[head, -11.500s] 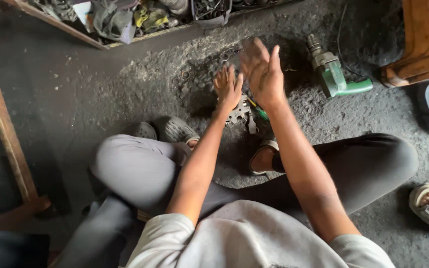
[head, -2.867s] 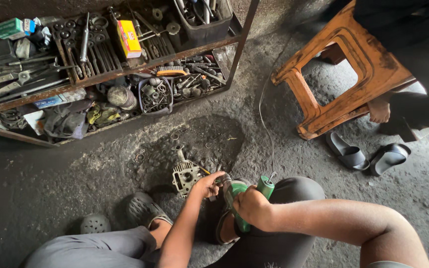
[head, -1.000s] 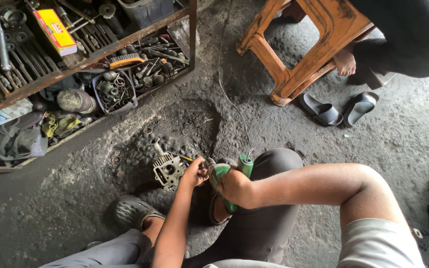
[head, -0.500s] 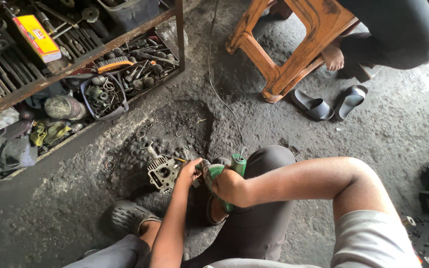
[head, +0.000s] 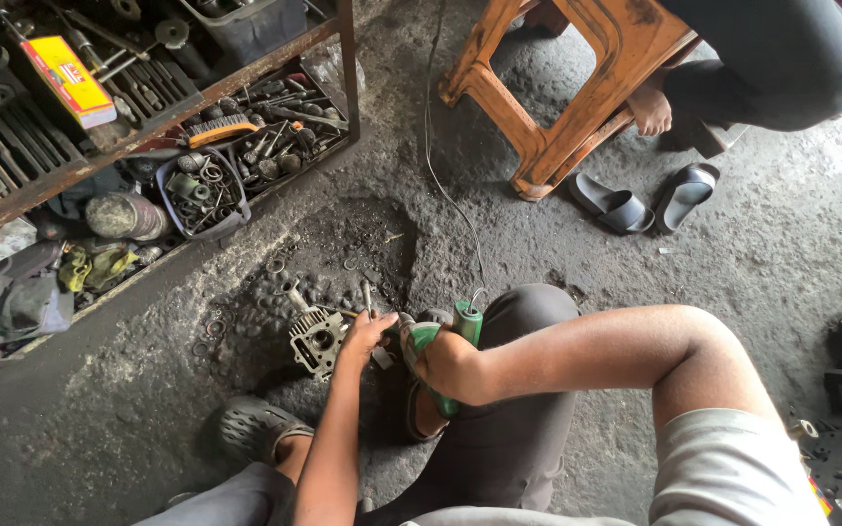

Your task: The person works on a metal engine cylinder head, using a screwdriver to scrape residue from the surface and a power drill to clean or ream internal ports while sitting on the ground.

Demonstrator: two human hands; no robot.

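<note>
Right hand: your right hand (head: 448, 365) is clamped around the green power tool (head: 440, 341), near, middle of the floor.
Left hand: your left hand (head: 366, 336) rests on the finned metal engine part (head: 316, 337); I cannot tell whether its fingers grip it.
Engine part: on the dark floor, just left of the tool.
Far left: a rack of tools (head: 129, 107).
Far right: an orange stool (head: 587, 78).

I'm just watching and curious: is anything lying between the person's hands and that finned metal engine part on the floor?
Nothing visible. The left hand already rests at the edge of the finned engine part, and the right hand grips a green power tool right beside it. Only small washers lie scattered farther off.
</note>
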